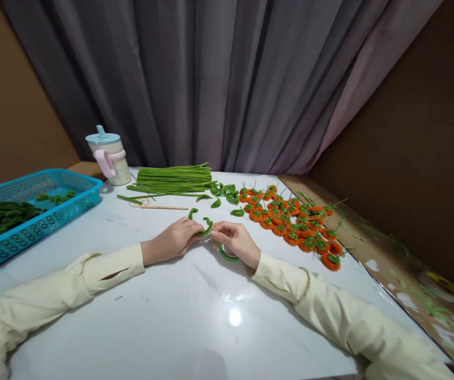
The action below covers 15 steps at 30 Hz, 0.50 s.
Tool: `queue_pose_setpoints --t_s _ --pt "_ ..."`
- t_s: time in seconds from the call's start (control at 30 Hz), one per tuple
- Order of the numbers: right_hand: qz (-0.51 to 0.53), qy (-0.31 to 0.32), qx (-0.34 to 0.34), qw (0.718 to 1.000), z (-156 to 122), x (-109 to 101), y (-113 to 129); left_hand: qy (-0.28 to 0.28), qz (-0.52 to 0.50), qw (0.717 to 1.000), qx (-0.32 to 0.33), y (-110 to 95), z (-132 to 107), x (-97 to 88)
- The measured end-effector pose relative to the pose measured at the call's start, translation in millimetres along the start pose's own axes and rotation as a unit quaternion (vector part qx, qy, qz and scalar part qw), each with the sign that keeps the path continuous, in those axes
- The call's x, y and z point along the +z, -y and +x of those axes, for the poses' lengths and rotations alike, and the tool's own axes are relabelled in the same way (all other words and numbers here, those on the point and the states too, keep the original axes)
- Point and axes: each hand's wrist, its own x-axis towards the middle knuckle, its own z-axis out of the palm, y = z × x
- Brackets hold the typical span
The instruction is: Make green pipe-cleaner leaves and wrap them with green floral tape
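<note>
My left hand (175, 237) is closed in a pinch on a curled fuzzy green pipe cleaner piece (208, 227), its bent ends standing up beyond the fingers. My right hand (237, 241) meets it fingertip to fingertip, thumb and fingers pinched together. Under the right palm shows the curved edge of a roll of green tape (228, 255), partly covered by the hand and seemingly held by it. Just behind the hands lie small green pipe cleaner leaves (227, 192). The exact spot where the fingertips meet is too small to make out.
A bundle of straight green pipe cleaners (171, 179) and a thin wooden stick (163, 207) lie farther back. Orange-and-green pipe cleaner pieces (290, 221) cover the right side. At left stand a blue basket (80, 198) with green pieces and a lidded cup (110, 158).
</note>
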Motion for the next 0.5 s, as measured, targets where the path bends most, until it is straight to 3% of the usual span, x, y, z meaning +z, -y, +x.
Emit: queue_pose_setpoints --t_s 0.23,0.5 --pt "-0.049 0.002 0.026 0.998 -0.8 -2.4 1.2 -0.015 0.052 0.998 0.024 2.8 -2.0 2.5" --pt "-0.060 -0.023 0.001 0.998 1.1 -1.1 -1.0 -0.010 0.083 0.996 0.035 5.0 -1.9 3.9"
